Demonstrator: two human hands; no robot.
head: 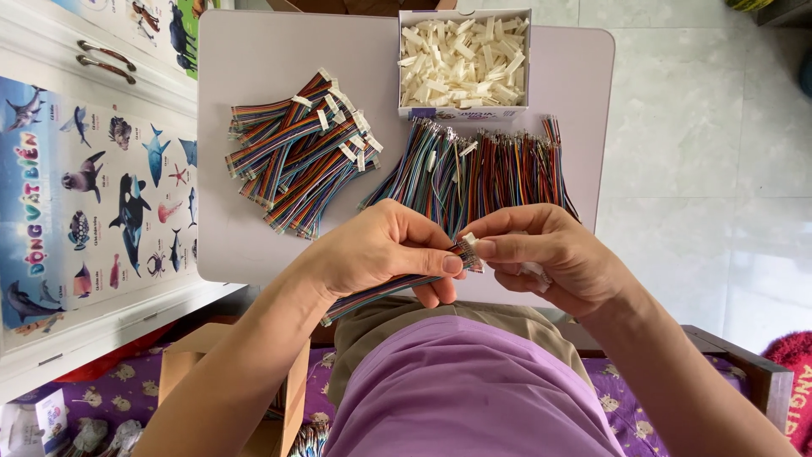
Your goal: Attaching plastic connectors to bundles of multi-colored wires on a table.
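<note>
Purple fabric over the person's lap fills the bottom of the view, and just above it the two hands meet over the near edge of a small white table (254,59). Left hand (381,250) pinches a flat rainbow ribbon cable (385,289) between thumb and fingers, its loose tail drooping down toward the lap. Right hand (550,254) is closed at thumb and forefinger on a small white connector housing (468,240) at the cable's tip, with what looks like more white pieces tucked in the palm. Such a cable looks light and limp, so it is best gripped close to its end; the housing seems hard, tiny and easy to drop. Beyond lie loose multicoloured wires (491,165), a heap of finished cables (300,152), and a box of white housings (463,61).
</note>
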